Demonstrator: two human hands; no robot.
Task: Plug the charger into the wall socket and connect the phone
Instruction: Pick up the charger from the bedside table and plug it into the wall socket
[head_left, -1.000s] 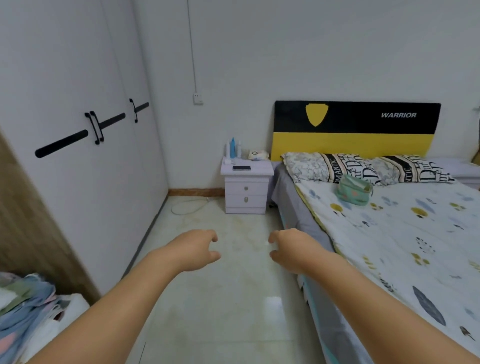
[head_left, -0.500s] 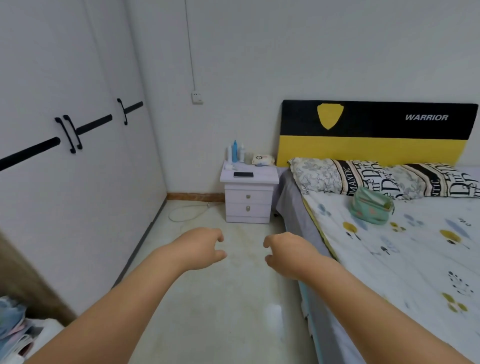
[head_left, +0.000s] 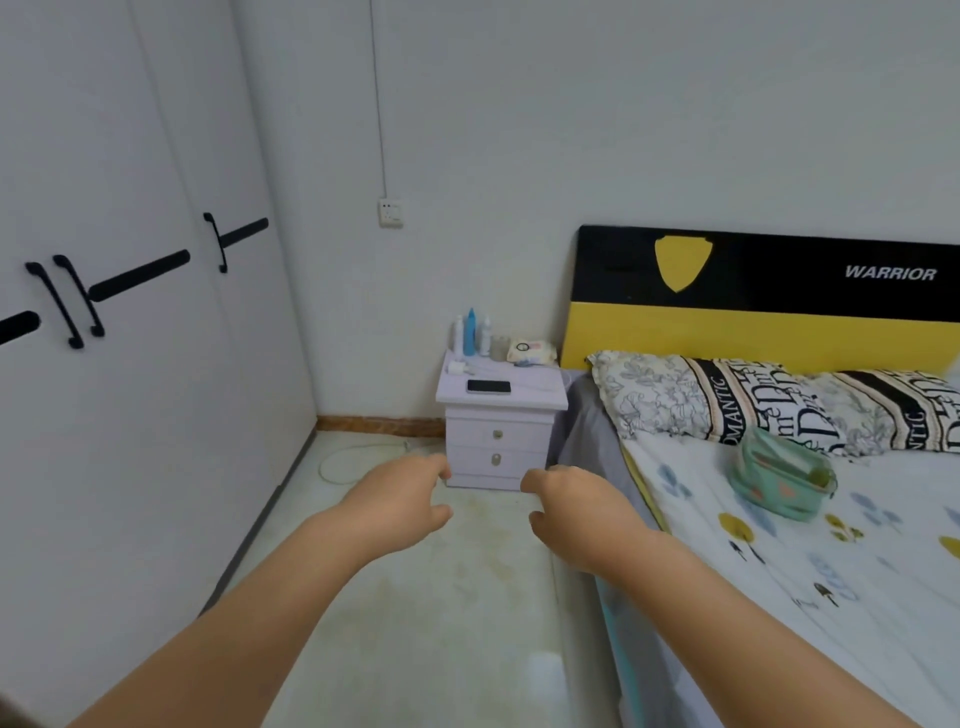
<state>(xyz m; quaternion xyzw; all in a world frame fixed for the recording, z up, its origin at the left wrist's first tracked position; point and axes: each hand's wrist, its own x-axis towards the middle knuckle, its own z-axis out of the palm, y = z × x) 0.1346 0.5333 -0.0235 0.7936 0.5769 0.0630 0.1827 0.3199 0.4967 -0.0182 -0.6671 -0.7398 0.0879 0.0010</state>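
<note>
My left hand (head_left: 400, 506) and right hand (head_left: 576, 512) reach forward side by side over the pale floor, palms down, fingers loosely curled and apart, holding and touching nothing. Both bare forearms stretch out from the near edge. Beyond my hands, at the far wall, stands a small white nightstand (head_left: 500, 436). A black phone (head_left: 488, 386) lies flat, screen up, on its top. A small white charger (head_left: 457, 367) with a thin cable sits at the top's far left corner, just beside some bottles (head_left: 471, 332). The white wall socket (head_left: 390, 212) is mounted higher up, left of the nightstand. A bed (head_left: 810, 530) fills the right side.
</note>
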